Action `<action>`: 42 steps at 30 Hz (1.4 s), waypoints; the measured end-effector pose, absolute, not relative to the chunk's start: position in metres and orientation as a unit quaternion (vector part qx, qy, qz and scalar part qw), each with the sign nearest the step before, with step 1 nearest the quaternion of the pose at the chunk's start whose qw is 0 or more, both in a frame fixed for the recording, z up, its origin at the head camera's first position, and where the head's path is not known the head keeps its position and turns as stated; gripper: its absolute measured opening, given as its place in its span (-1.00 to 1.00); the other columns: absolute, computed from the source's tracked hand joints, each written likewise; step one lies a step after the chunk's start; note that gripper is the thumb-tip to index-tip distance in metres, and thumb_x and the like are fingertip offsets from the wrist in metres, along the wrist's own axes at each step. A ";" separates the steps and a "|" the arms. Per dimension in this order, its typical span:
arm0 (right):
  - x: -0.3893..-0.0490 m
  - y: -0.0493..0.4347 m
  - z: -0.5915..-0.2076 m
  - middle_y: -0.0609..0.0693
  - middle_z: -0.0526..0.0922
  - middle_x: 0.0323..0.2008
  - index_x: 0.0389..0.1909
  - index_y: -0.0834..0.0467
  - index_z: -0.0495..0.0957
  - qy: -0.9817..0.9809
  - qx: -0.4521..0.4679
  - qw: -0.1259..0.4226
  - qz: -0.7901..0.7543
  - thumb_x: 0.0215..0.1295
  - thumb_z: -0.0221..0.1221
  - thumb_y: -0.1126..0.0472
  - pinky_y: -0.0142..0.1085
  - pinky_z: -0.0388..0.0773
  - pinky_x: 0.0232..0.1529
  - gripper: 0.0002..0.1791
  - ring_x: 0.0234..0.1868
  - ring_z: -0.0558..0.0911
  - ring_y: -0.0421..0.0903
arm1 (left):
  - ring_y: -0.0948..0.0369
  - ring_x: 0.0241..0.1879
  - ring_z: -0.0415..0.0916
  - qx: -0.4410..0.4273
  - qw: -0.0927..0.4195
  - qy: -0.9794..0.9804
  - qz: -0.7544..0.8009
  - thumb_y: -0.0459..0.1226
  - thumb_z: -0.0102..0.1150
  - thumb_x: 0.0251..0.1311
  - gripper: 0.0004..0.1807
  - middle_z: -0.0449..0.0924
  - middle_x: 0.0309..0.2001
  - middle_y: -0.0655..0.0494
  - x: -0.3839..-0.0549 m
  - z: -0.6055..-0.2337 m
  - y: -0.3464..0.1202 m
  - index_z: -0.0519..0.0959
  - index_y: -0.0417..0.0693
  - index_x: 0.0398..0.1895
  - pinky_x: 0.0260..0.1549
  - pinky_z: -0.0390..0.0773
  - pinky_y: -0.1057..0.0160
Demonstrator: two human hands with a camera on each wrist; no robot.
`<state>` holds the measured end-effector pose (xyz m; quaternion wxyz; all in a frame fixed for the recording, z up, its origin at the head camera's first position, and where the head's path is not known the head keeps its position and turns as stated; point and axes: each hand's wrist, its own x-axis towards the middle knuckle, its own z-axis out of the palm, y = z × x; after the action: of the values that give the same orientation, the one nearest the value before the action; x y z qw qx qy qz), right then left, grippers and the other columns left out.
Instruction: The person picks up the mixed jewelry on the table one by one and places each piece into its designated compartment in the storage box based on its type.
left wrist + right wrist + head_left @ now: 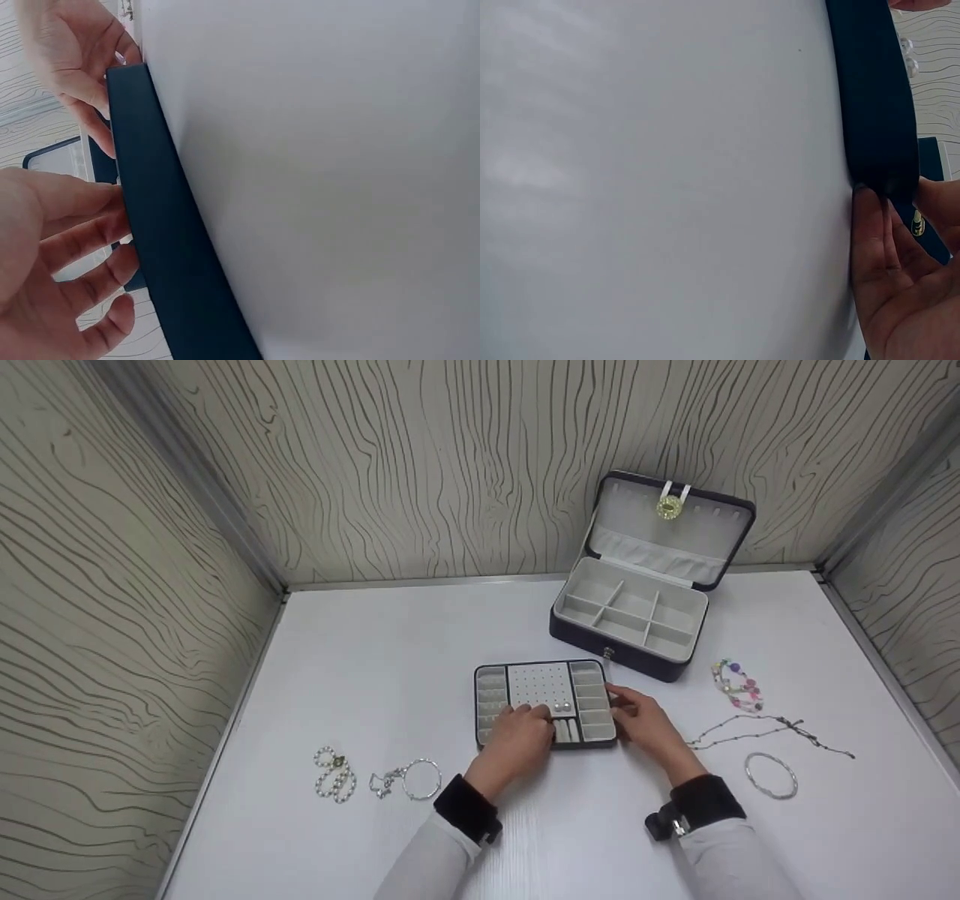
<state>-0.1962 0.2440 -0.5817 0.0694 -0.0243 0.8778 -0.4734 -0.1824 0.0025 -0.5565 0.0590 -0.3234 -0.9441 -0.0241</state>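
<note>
A shallow jewellery tray [592,664] with a dark rim and pale compartments lies on the table in the head view. Two pearl stud earrings [562,707] sit low on its dotted centre board. Over the tray's front part is my left hand [520,739], its fingertips reaching past the front wall among the ring slots [567,730]. I cannot tell whether it pinches anything there. My right hand [646,727] grips the tray's right side. In the right wrist view its fingers [870,225] are at the lower corner and its thumb is higher up.
An open jewellery box [630,654] with six compartments stands behind the tray, lid raised. To the right lie a coloured bead bracelet [752,690], a thin necklace [801,727] and a bangle [795,784]. At left are a pearl strand [339,763], a silver chain [381,791] and another bangle [405,781].
</note>
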 end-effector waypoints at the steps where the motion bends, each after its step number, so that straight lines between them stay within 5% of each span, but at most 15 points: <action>1: -0.196 0.244 -0.581 0.33 0.54 0.01 0.35 0.34 0.32 0.878 -0.023 0.070 -0.473 0.40 0.03 0.42 -0.21 0.54 -0.24 -0.50 -0.02 0.58 0.19 | 0.18 -0.31 0.52 -0.323 0.057 -0.945 -0.023 -0.26 0.16 0.27 -0.82 0.60 -0.23 0.22 -0.182 -0.556 0.003 0.76 0.11 -0.39 -0.35 0.50 0.17; 14: -0.195 0.244 -0.581 0.33 0.52 0.07 0.39 0.30 0.29 0.880 -0.024 0.082 -0.467 0.43 0.00 0.38 -0.18 0.55 -0.19 -0.49 0.01 0.56 0.18 | 0.18 -0.21 0.53 -0.334 0.025 -0.939 -0.076 -0.32 0.18 0.27 -0.82 0.60 -0.10 0.15 -0.174 -0.553 -0.003 0.73 0.01 -0.14 -0.31 0.55 0.27; 19: -0.194 0.244 -0.582 0.35 0.51 0.09 0.39 0.30 0.28 0.884 -0.036 0.081 -0.459 0.44 -0.01 0.37 -0.12 0.54 -0.13 -0.49 0.03 0.56 0.21 | 0.21 -0.27 0.58 -0.333 0.035 -0.922 -0.193 -0.39 0.22 0.22 -0.87 0.64 -0.24 0.15 -0.172 -0.553 -0.015 0.72 -0.05 -0.25 -0.25 0.57 0.36; 32: -0.194 0.245 -0.578 0.31 0.51 0.10 0.43 0.27 0.22 0.882 -0.046 0.097 -0.459 0.46 -0.01 0.35 -0.10 0.45 0.00 -0.46 0.03 0.53 0.13 | 0.09 -0.13 0.59 -0.163 0.075 -0.937 -0.299 -0.41 0.25 0.12 -0.68 0.59 -0.11 -0.03 -0.169 -0.545 -0.053 0.64 -0.21 -0.01 -0.14 0.60 0.16; 42: -0.188 0.244 -0.577 0.37 0.49 0.13 0.38 0.34 0.28 0.867 -0.008 0.107 -0.486 0.40 0.02 0.38 -0.27 0.58 -0.34 -0.47 -0.07 0.59 0.08 | -0.06 -0.20 0.56 -0.046 0.057 -0.951 -0.299 -0.40 0.33 0.05 -0.57 0.55 -0.18 -0.19 -0.160 -0.560 -0.069 0.57 -0.41 0.02 -0.20 0.59 0.03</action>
<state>-0.1881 0.2441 -0.5767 0.1069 -0.0078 0.8674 -0.4860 -0.1599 -0.0691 -0.5603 0.0574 -0.0465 -0.9515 -0.2987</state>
